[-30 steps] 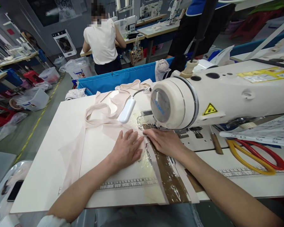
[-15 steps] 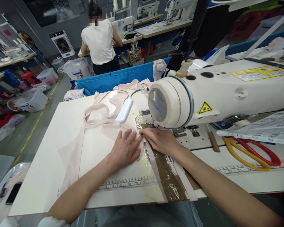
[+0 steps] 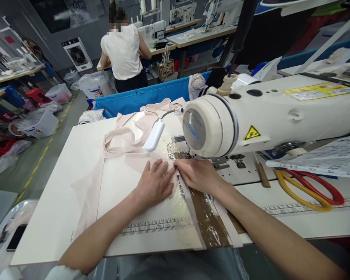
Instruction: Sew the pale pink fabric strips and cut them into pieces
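Reference point: the sewing machine (image 3: 265, 112) on the bench (image 3: 58, 194). The right hand (image 3: 200, 175) lies just below the machine's round end; its grip is narrow, fingertips drawn together on the upper end of a pale strip (image 3: 193, 212). This strip runs from below the machine to the bench's near edge, alongside brown tape (image 3: 205, 221). The left hand (image 3: 156, 182) lies left of and below the machine, palm down, its grip wide with fingers loosely spread; the fingertips reach close to the right hand's. Left of the machine, a white lamp (image 3: 154, 136) stands above the bench near loops of pale fabric (image 3: 147, 126). Below the machine, to the right, are a wooden-handled tool (image 3: 262, 175) and yellow-and-red handles (image 3: 286, 184). Beyond the machine, a person in a white top (image 3: 121, 54) faces away.
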`<state>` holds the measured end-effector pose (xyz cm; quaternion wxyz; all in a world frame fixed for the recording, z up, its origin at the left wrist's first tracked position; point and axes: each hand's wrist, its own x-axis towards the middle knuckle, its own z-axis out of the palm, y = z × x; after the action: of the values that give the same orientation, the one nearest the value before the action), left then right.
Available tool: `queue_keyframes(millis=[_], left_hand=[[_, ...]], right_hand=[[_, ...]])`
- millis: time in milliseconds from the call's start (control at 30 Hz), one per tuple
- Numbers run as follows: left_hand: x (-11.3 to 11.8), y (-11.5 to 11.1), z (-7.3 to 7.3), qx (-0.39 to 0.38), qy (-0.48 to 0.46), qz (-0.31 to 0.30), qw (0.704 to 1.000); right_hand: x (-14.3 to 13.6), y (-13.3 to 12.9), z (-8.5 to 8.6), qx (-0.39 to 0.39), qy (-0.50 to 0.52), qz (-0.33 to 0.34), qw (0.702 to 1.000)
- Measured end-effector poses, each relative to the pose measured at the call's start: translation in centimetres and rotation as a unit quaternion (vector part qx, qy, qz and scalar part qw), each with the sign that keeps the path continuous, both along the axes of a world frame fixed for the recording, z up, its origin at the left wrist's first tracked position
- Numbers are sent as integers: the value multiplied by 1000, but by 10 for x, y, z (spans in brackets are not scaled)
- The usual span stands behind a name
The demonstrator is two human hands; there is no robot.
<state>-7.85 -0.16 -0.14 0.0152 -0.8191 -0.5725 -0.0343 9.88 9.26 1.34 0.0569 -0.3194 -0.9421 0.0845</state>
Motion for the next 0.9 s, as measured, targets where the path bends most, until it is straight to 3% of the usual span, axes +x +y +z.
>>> queue_keyframes(millis=[433,700,900], left_hand=[[-1,0,-2,1,-4,-4,1000],[-1,0,-1,-11,-8,3,1000],[-1,-1,3,-25,-33,7,999]], right_hand=[[-6,2,-3,10,-22,9,1000],[11,3,-2,48,-64,5,997],[16,1,-2,89,-20,-13,996]])
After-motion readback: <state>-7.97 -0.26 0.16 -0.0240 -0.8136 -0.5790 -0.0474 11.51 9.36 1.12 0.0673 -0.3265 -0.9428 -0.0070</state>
